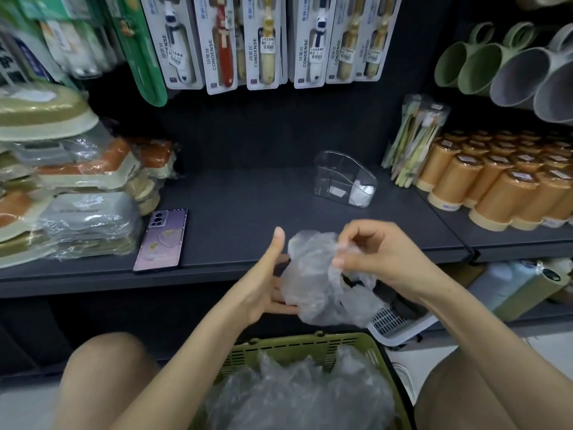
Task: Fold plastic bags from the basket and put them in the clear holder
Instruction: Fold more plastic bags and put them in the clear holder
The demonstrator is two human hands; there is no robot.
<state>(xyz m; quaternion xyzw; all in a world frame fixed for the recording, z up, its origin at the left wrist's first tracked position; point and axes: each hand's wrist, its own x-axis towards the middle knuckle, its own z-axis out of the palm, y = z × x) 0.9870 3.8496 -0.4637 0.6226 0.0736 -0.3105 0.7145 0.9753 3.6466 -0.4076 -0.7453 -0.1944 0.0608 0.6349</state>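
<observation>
Above the green basket [297, 344], a crumpled plastic bag [313, 274] is held in the air between both hands, in front of the shelf [248, 206] edge. The left hand [266, 283] is flat, thumb up, with its fingers [279, 305] straight and apart under the bag's side. The right hand [378, 252] pinches a fold of film near the bag's top between thumb and forefinger.

Assessment: the bag is not yet flattened, so folding has barely begun. Recommended practice is to find the handles or an edge with the pinching hand, draw the film taut against the flat palm, and press the air out before making any crease. Thin film will likely spring open unless each fold is held down.

The clear holder [344, 178] stands on the shelf well apart from the hands. Its right compartment appears to hold a folded white piece. A phone [161, 240] lies at the shelf's left front.
</observation>
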